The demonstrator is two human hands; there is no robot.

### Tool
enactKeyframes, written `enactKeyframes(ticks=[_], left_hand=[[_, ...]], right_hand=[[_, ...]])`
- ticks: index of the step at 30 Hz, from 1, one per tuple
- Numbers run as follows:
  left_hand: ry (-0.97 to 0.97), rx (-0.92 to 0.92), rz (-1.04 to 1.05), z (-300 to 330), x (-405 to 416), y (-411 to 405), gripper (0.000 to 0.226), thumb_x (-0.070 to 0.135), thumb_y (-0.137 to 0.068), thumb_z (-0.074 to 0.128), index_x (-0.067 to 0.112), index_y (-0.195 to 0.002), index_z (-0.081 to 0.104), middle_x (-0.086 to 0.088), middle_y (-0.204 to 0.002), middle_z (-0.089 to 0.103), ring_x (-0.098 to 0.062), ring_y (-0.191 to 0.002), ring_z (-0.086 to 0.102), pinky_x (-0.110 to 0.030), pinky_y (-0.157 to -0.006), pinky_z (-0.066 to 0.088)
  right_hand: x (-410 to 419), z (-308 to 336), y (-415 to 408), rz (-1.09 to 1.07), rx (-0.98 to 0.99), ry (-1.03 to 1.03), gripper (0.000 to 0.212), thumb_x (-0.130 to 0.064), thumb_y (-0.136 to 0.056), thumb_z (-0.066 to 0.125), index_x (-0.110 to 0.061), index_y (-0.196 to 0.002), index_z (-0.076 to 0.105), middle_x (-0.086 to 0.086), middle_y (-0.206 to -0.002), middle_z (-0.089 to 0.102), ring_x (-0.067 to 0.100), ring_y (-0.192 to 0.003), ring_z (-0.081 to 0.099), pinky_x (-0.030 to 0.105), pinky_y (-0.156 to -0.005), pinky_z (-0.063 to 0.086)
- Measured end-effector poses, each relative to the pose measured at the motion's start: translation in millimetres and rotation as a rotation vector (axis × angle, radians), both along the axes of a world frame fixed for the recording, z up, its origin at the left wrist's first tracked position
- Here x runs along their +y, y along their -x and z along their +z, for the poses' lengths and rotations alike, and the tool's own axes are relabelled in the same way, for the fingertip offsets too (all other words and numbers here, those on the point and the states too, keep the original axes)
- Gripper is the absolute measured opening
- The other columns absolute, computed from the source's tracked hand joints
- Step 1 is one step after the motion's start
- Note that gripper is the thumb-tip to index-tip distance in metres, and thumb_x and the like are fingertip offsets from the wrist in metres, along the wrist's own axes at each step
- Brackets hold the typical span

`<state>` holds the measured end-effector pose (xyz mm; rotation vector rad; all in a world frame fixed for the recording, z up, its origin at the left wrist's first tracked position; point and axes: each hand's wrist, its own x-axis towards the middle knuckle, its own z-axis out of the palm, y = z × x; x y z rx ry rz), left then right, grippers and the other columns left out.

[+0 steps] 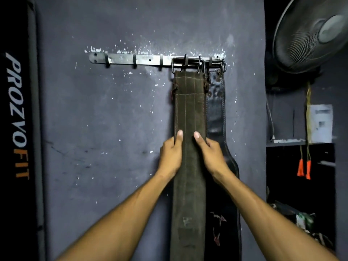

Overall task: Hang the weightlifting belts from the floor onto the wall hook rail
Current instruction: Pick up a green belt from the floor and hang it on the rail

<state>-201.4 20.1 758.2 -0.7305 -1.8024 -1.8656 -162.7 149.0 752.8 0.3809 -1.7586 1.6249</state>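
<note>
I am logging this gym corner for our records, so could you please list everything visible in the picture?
hook rail: one, bare metal, on the grey wall, left hooks free.
brown belt: one, olive-brown suede, hanging from the rail's right part.
black belt: one, black leather, hanging just right of the brown belt, partly behind it.
fan: one, dark, upper right.
padded mat: one, black with lettering, upright at far left.
orange handles: two, dangling at right.
left hand: gripping the brown belt's left edge.
right hand: gripping its right edge.
</note>
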Motion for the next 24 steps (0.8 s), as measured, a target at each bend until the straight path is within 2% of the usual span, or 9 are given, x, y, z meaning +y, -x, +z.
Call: enactKeyframes(ticks=[3,5,8,12,15,17,20,22,24], left_hand=[[-0.02,-0.112,-0.096,-59.7,-1.7,-11.0,0.047,0.05,-0.101,0.055,0.01,-0.1,0.08,-0.005,-0.093,0.082,-0.022,-0.095,0.078,-0.051,-0.09,0.061],[-0.067,-0.144,-0.17,-80.3,2.7,-18.4,0.038,0.04,-0.102,0.059,0.008,-0.1,0.08,-0.009,-0.093,0.082,-0.027,-0.095,0.078,-0.055,-0.09,0.061],[-0.11,-0.15,-0.167,-83.1,8.6,-21.2,0.032,0.031,-0.102,0.06,0.006,-0.1,0.079,-0.011,-0.091,0.082,-0.029,-0.093,0.078,-0.053,-0.088,0.062],[-0.17,-0.174,-0.195,-82.7,10.8,-31.4,0.028,0.03,-0.101,0.063,0.007,-0.096,0.079,-0.012,-0.091,0.081,-0.025,-0.09,0.078,-0.042,-0.084,0.064],[-0.136,-0.217,-0.289,-118.8,4.9,-53.5,0.019,0.027,-0.101,0.063,0.014,-0.103,0.077,-0.005,-0.095,0.082,-0.018,-0.094,0.078,-0.029,-0.079,0.062],[-0.09,-0.253,-0.335,-162.4,0.6,-65.6,0.016,0.023,-0.101,0.062,0.018,-0.108,0.075,0.002,-0.101,0.082,-0.014,-0.1,0.077,-0.021,-0.081,0.059],[-0.02,-0.346,-0.327,-236.2,-6.0,-76.3,0.016,0.015,-0.1,0.064,0.018,-0.114,0.072,-0.001,-0.112,0.079,-0.01,-0.105,0.075,-0.019,-0.084,0.057],[0.018,-0.39,-0.296,-273.7,-10.1,-81.3,0.022,0.007,-0.098,0.065,0.015,-0.118,0.07,-0.005,-0.117,0.078,-0.012,-0.106,0.074,-0.024,-0.088,0.059],[-0.019,-0.455,-0.263,-299.2,-12.2,-85.7,0.025,0.001,-0.097,0.064,0.007,-0.12,0.071,-0.012,-0.116,0.078,-0.019,-0.103,0.074,-0.035,-0.091,0.062]], right_hand=[[-1.6,-50.2,-10.9,0.058,-0.064,0.025,0.039,-0.045,-0.102,0.059,-0.013,-0.107,0.08,0.003,-0.105,0.082,0.02,-0.105,0.077,0.049,-0.101,0.058],[-8.8,-71.2,-11.9,-0.024,-0.042,0.048,0.035,-0.043,-0.103,0.058,-0.015,-0.103,0.08,0.002,-0.099,0.083,0.017,-0.098,0.078,0.048,-0.094,0.061],[-13.8,-83.9,-10.2,-0.179,0.014,0.074,0.036,-0.038,-0.105,0.057,-0.011,-0.093,0.077,0.003,-0.087,0.082,0.017,-0.083,0.077,0.045,-0.08,0.063],[-11.0,-83.2,-22.2,-0.129,-0.008,0.121,0.035,-0.04,-0.104,0.058,-0.013,-0.098,0.079,0.006,-0.093,0.082,0.031,-0.099,0.078,0.048,-0.086,0.063],[-6.2,-118.8,-45.4,0.015,-0.097,0.14,0.04,-0.045,-0.106,0.054,-0.015,-0.11,0.079,0.01,-0.105,0.081,0.03,-0.104,0.078,0.046,-0.093,0.061],[1.7,-159.3,-58.1,0.078,-0.183,0.084,0.041,-0.046,-0.105,0.055,-0.016,-0.119,0.077,0.008,-0.113,0.08,0.025,-0.11,0.076,0.046,-0.1,0.058],[15.3,-224.0,-68.9,0.01,-0.331,-0.136,0.042,-0.057,-0.096,0.062,-0.027,-0.12,0.076,-0.008,-0.117,0.079,0.011,-0.114,0.073,0.046,-0.105,0.056],[22.0,-255.3,-72.3,-0.05,-0.397,-0.272,0.038,-0.058,-0.094,0.063,-0.033,-0.119,0.076,-0.016,-0.117,0.078,0.002,-0.114,0.071,0.043,-0.105,0.056],[23.3,-272.9,-75.9,-0.079,-0.395,-0.315,0.03,-0.044,-0.1,0.064,-0.025,-0.12,0.076,-0.014,-0.114,0.079,-0.001,-0.109,0.072,0.041,-0.1,0.057]])
